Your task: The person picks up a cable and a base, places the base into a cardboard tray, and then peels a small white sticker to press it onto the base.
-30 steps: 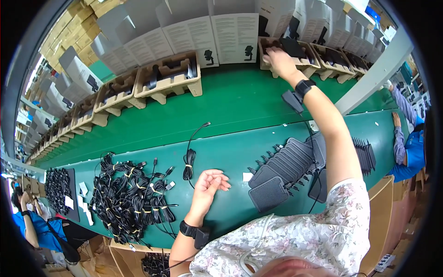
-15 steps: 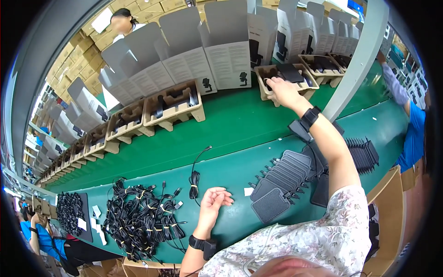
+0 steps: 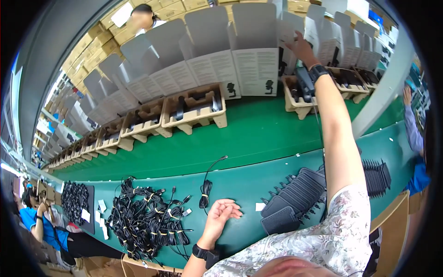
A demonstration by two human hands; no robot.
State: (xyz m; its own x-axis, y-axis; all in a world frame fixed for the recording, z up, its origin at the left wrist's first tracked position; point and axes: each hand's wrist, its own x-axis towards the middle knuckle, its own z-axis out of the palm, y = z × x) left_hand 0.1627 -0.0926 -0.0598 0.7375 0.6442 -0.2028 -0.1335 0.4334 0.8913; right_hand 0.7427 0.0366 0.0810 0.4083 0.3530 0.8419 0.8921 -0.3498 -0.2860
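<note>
My left hand (image 3: 223, 218) rests above the green bench, palm turned up, fingers loosely bent and apart, with nothing in it. Nearest to it is a bundled black cable (image 3: 206, 193) with one end stretched out. My right arm reaches far forward over a pulp tray (image 3: 299, 110) with dark parts in it. Beyond that tray my right hand (image 3: 304, 51) is raised in front of an upright grey-and-white box (image 3: 290, 25), fingers spread; whether they touch it I cannot tell. Black stand-like parts (image 3: 295, 196) with ribbed sides lie stacked beneath my right forearm.
A heap of tied black cables (image 3: 145, 217) covers the bench at left, near white paper scraps (image 3: 102, 206). Filled pulp trays (image 3: 194, 111) line the belt before open boxes (image 3: 254, 60). A grey post (image 3: 385, 99) stands right. Co-workers are at left, right and behind the boxes.
My right hand has left the pulp tray and moved forward and up to the box behind it. My left hand has hardly moved. The view has shifted slightly.
</note>
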